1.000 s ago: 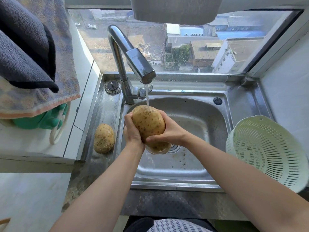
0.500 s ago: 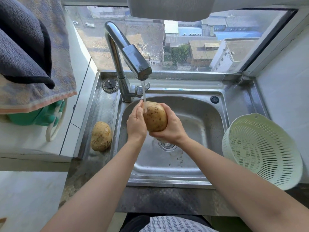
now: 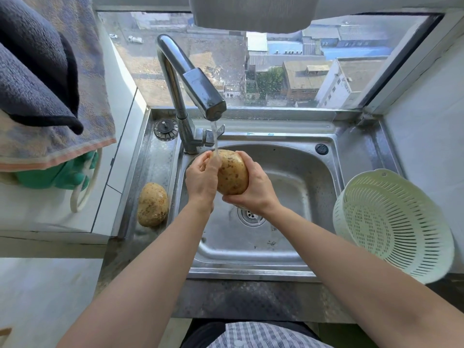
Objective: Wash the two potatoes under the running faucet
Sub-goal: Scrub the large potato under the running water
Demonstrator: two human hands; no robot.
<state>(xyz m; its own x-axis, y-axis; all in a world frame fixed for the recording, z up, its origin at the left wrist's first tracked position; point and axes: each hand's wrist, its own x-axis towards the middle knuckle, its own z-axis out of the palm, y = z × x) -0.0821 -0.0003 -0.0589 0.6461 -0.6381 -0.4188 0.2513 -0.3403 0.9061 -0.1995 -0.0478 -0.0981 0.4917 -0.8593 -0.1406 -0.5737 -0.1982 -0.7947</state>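
A speckled brown potato [image 3: 232,173] is held over the steel sink [image 3: 301,172], right under the chrome faucet [image 3: 193,81]. A thin stream of water [image 3: 214,139] falls onto its upper left side. My left hand [image 3: 202,179] presses against the potato's left side, fingers curled. My right hand [image 3: 253,189] cups it from the right and below. A second potato [image 3: 152,204] lies untouched on the sink's left ledge.
A pale green plastic colander [image 3: 394,224] leans at the sink's right edge. Towels [image 3: 42,79] and green rubber gloves [image 3: 60,172] hang at the left over a white counter. The drain [image 3: 251,216] is open below my hands. A window stands behind the faucet.
The potato has moved up from low over the drain into the water stream. Both hands have shifted around it, the left now flat against its side.
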